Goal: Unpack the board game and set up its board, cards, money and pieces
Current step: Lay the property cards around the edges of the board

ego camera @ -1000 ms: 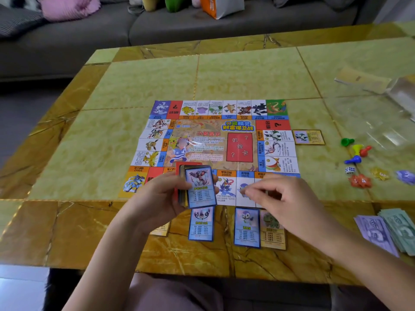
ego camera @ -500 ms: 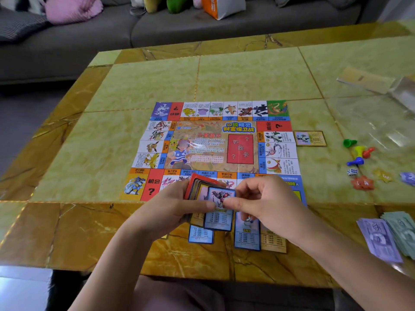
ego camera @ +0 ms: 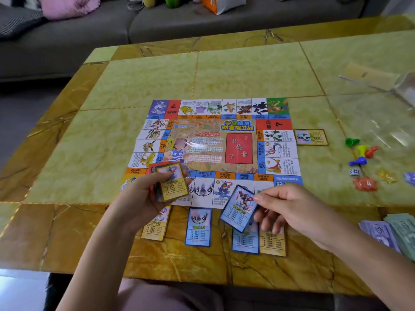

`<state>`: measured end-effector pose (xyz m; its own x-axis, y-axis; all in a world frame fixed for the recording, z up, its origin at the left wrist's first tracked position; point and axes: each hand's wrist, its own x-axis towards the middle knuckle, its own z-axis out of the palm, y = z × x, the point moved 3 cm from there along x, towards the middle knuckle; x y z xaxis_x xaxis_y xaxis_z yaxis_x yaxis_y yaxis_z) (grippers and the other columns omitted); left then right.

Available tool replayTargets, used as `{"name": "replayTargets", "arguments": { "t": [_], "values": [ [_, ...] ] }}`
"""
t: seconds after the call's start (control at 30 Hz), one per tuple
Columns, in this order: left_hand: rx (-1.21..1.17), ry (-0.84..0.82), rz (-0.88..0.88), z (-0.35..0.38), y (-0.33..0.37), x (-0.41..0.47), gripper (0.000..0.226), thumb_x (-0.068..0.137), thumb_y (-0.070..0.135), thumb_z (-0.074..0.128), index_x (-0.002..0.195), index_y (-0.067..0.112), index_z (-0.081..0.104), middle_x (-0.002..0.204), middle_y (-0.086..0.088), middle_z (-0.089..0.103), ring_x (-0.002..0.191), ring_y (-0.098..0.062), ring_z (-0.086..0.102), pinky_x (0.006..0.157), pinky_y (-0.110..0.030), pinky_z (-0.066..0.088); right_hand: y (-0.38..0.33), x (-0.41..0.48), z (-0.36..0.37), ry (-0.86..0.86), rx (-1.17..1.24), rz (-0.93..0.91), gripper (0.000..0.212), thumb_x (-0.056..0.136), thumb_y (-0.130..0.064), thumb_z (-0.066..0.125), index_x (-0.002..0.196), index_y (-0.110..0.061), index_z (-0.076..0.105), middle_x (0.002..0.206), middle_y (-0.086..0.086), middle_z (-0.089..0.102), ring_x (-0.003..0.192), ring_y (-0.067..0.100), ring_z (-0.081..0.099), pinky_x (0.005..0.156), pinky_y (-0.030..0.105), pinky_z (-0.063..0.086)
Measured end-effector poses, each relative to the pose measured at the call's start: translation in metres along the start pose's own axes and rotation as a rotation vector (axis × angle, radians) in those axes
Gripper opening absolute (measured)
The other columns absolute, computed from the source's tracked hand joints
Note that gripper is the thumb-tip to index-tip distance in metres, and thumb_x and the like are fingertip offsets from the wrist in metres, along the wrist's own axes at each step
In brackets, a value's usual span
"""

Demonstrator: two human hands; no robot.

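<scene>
The paper game board [ego camera: 213, 142] lies flat in the middle of the table. My left hand [ego camera: 139, 203] grips a deck of cards [ego camera: 170, 182] over the board's near left corner, a yellow-framed card on top. My right hand [ego camera: 289, 209] pinches a single blue-framed card [ego camera: 239, 208], tilted, above the board's near edge. Several cards lie in a row along that edge: a yellow one [ego camera: 156, 225], a blue one [ego camera: 198, 227], another blue one [ego camera: 246, 241] and a yellow one [ego camera: 272, 242]. One more yellow card [ego camera: 311, 137] lies by the board's right side.
Coloured pawns [ego camera: 359, 152], a die [ego camera: 354, 172] and small plastic tokens [ego camera: 365, 183] sit right of the board. Paper money [ego camera: 386, 232] is stacked at the near right. A clear bag [ego camera: 406, 90] and a leaflet [ego camera: 368, 75] lie far right. A grey sofa [ego camera: 157, 23] stands behind the table.
My right hand drew the blue-framed card off the deck and carried it to the right. My left hand lifted the deck a little, now showing a yellow-framed top card.
</scene>
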<state>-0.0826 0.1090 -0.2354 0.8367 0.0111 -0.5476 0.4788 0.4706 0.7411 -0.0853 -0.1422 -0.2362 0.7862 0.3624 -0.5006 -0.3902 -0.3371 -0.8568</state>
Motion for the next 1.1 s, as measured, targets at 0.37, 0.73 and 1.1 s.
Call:
{"name": "replayTargets", "arguments": {
  "t": [0.37,0.73,1.1],
  "values": [
    [0.011,-0.018,-0.017,-0.0036,-0.0015,0.0024,0.032,0.076,0.006,0.05,0.093,0.004,0.077,0.103,-0.015,0.071,0.084,-0.024,0.072,0.066,-0.03,0.06,-0.0051,0.0003,-0.0043,-0.006,-0.037,-0.037,0.022,0.093,-0.021,0.057,0.081,-0.01,0.071,0.063,0.003,0.066,0.05,0.011,0.056,0.043,0.023,0.039],
    [0.009,-0.062,-0.004,-0.002,-0.0005,0.0011,0.043,0.076,0.006,0.05,0.118,-0.001,0.061,0.107,-0.015,0.07,0.084,-0.024,0.072,0.061,-0.029,0.058,-0.006,0.0004,-0.0071,-0.015,-0.1,-0.064,0.021,0.093,-0.025,0.057,0.083,-0.014,0.072,0.066,0.004,0.069,0.05,0.012,0.053,0.042,0.019,0.038],
    [-0.094,-0.069,-0.006,-0.0014,0.0023,-0.0011,0.063,0.062,0.012,0.072,0.12,-0.006,0.055,0.108,-0.02,0.067,0.088,-0.031,0.07,0.068,-0.032,0.059,-0.0041,-0.0022,-0.0066,0.015,-0.109,-0.063,0.022,0.091,-0.025,0.059,0.077,-0.015,0.072,0.06,0.0,0.066,0.045,0.009,0.048,0.04,0.013,0.034]
  ]
}}
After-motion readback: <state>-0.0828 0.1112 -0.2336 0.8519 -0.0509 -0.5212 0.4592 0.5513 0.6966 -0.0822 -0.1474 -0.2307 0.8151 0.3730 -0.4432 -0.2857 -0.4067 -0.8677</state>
